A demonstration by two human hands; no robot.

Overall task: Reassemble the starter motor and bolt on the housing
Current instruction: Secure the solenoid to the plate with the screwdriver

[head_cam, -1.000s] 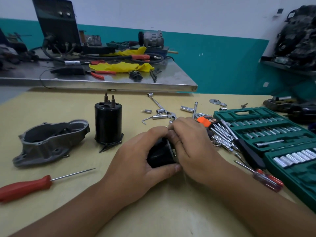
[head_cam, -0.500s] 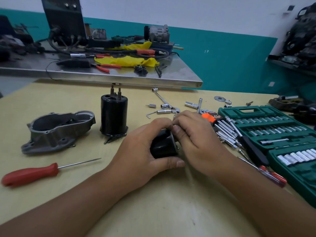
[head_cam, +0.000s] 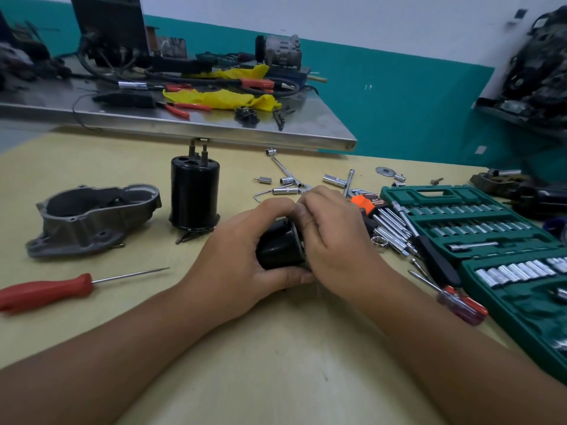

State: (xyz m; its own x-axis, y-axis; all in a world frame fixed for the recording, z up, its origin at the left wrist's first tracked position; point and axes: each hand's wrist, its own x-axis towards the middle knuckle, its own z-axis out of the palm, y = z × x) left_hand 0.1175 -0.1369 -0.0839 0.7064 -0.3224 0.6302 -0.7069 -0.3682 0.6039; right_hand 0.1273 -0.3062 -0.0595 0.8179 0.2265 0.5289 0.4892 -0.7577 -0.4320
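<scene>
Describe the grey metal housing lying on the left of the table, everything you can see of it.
The grey housing looks like dull cast metal, rough and unpainted. It lies on the yellowish table with its open side up, showing a large round cavity and a smaller recess beside it. Flat ears with bolt holes stick out round its base. Neither hand touches it. The upright black cylinder stands apart to its right, and the red-handled screwdriver lies nearer the camera.

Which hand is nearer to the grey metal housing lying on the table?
Left. The left hand grips the black motor part just right of the grey housing, with the upright black cylinder behind the gap between them. The right hand works on the part's far side, farther away.
</scene>
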